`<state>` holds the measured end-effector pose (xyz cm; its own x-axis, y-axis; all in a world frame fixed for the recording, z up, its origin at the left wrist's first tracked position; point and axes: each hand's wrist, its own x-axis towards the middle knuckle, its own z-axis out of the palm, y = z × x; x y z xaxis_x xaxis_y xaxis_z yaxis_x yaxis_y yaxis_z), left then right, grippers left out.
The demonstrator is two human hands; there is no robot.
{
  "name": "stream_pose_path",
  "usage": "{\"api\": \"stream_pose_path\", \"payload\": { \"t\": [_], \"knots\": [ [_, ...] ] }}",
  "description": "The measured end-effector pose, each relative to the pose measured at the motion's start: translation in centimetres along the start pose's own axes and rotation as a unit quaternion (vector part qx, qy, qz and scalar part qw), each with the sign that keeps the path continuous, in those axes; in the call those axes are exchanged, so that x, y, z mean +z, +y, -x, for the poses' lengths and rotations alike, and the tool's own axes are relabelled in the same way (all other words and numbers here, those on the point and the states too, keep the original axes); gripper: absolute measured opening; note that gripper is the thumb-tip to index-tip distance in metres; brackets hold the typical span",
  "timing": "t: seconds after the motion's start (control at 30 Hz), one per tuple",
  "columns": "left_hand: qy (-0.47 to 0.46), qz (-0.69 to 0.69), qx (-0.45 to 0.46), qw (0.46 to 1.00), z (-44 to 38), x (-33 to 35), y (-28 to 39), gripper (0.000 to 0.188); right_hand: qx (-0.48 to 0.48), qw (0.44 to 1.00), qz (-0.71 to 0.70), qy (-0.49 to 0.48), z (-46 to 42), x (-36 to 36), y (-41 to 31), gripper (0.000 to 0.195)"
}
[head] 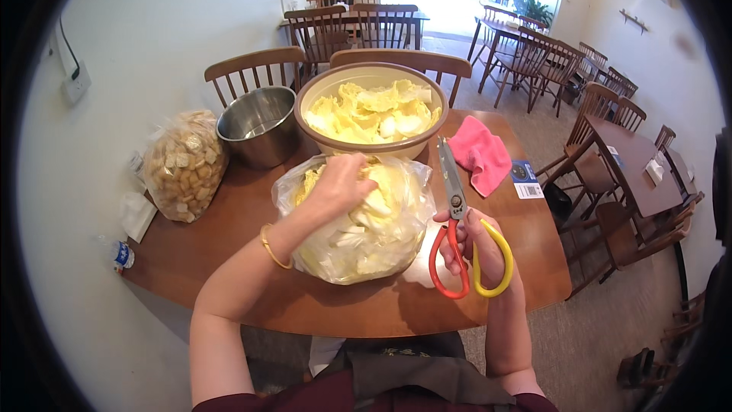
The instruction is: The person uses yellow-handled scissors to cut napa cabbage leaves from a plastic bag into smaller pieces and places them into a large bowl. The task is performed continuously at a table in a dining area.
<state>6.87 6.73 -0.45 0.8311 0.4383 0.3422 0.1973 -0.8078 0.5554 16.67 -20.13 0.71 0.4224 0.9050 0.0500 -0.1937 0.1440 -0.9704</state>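
My left hand (345, 184) reaches into the mouth of a clear plastic bag (360, 257) full of cut napa cabbage (380, 197). Its fingers are bent at the leaves; whether they grip one cannot be told. On the right, my right hand (472, 240) holds scissors (456, 203) with one red and one yellow handle, blades pointing away from me and closed or nearly so. Beyond the bag stands a large beige basin (372, 147) with a brown rim, holding yellow cabbage leaves (377, 109).
A steel pot (257, 149) and a bag of fried tofu-like cubes (186, 169) stand at the left, near tissues (137, 214) and a plastic bottle (123, 254). A pink cloth (481, 154) and a printed card (525, 178) lie at the right. Chairs (254, 68) stand behind the table (229, 257).
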Motion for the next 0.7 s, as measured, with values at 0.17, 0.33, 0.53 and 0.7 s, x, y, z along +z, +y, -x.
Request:
{"api": "stream_pose_path", "payload": {
  "t": [0.17,0.33,0.53,0.7],
  "knots": [
    [-0.037,0.003,0.076,0.996,-0.8,2.0,1.4,0.047,0.015,1.0,-0.003,-0.003,-1.5,-0.2,-0.2,0.043],
    [-0.082,-0.086,0.032,0.992,-2.3,-3.2,3.3,0.047,-0.002,0.999,-0.03,-0.018,-2.8,-2.5,1.1,0.045],
    [-0.011,-0.141,0.016,0.99,-10.1,-4.1,-3.1,0.04,-0.032,0.992,-0.125,-0.007,-3.6,-3.8,2.7,0.048],
    [-0.004,-0.191,0.034,0.981,-17.4,0.9,-5.3,0.028,-0.039,0.984,-0.174,0.027,-3.2,-4.4,2.5,0.048]
  ]
}}
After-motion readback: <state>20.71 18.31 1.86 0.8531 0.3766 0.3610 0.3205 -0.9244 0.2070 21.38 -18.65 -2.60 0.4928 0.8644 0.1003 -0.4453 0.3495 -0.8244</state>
